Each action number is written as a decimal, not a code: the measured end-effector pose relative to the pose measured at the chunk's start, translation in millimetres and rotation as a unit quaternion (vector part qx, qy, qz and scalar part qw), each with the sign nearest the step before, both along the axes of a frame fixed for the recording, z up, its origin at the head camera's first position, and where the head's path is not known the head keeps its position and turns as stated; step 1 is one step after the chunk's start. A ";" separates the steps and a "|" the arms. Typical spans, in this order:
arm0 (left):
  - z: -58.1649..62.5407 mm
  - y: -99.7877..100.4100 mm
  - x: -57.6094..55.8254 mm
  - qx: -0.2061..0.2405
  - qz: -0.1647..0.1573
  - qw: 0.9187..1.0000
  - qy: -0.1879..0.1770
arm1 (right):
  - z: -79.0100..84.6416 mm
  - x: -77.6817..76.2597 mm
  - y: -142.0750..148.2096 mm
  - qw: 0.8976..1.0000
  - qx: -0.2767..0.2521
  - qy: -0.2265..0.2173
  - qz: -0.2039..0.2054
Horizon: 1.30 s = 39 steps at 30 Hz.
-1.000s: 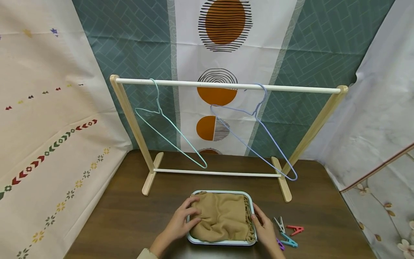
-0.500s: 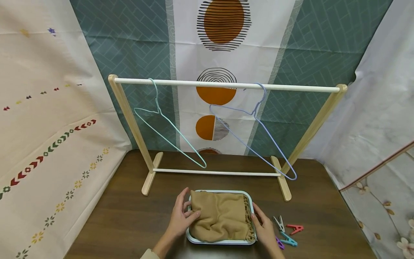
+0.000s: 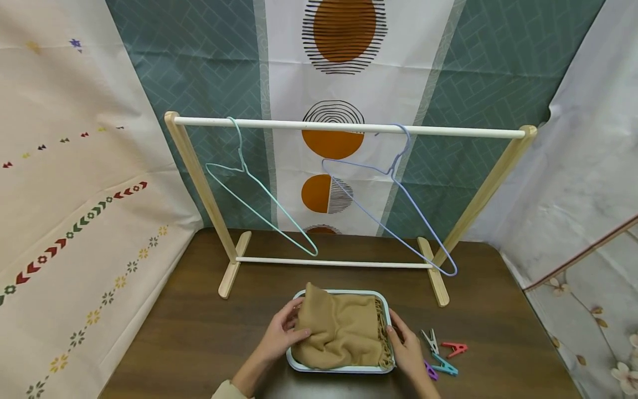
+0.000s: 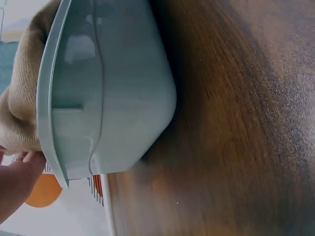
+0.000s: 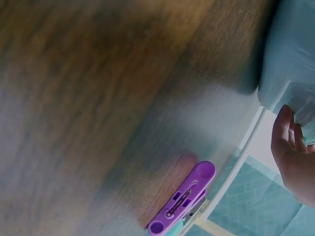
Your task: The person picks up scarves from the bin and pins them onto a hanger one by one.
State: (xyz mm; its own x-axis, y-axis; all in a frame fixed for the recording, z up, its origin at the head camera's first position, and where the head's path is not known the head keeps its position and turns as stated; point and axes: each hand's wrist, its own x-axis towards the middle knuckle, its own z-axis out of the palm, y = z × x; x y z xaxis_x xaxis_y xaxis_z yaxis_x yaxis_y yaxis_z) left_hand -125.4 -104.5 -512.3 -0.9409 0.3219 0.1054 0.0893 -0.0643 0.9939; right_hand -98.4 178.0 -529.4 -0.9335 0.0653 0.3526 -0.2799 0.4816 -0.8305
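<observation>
A folded tan scarf (image 3: 344, 327) with fringe along its right side lies in a pale blue-grey basin (image 3: 344, 369). My left hand (image 3: 279, 338) pinches the scarf's left edge, thumb on top, and the far left corner stands up above the rim. In the left wrist view the basin's outer wall (image 4: 123, 88) fills the middle, and my fingers are tucked under the scarf (image 4: 22, 93). My right hand (image 3: 407, 350) grips the basin's right rim, thumb over it and the other fingers along the outside wall, as the right wrist view also shows.
Behind the basin stands a wooden rack with a white top rod (image 3: 279, 124), bearing a mint hanger (image 3: 269, 195) and a lavender hanger (image 3: 423, 213). Right of my right hand lie several clothespins: grey (image 3: 431, 342), red (image 3: 454, 348), turquoise (image 3: 443, 364) and purple (image 5: 184, 201).
My left hand went from resting over the scarf's left side to its edge, then took hold. The scarf's far left corner has risen above the rim. My right hand stays on the basin.
</observation>
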 end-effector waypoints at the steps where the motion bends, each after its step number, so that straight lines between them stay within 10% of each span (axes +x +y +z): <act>1: 0.3 0.4 -1.1 -0.005 -0.008 1.000 0.014 | -4.4 -2.3 1.7 1.000 -0.001 0.002 0.001; 13: 31.8 10.4 3.2 -0.142 0.011 0.979 0.145 | -25.6 -7.8 10.3 1.000 -0.011 0.016 0.015; 28: 64.1 5.7 5.6 -0.076 0.031 0.988 0.128 | -23.7 -6.2 10.5 1.000 0.000 0.008 0.005; 39: 76.3 3.8 9.1 -0.032 0.007 0.975 0.221 | -3.1 -1.6 1.6 1.000 0.004 -0.004 -0.001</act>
State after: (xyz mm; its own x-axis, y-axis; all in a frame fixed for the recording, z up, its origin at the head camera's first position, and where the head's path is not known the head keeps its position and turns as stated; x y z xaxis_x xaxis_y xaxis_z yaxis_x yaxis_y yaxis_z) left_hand -116.3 -100.7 -436.0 -0.8125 0.3291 0.4812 0.5097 0.0005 0.8603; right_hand -100.0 179.6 -532.4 -0.9360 0.0644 0.3461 -0.2728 0.4887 -0.8287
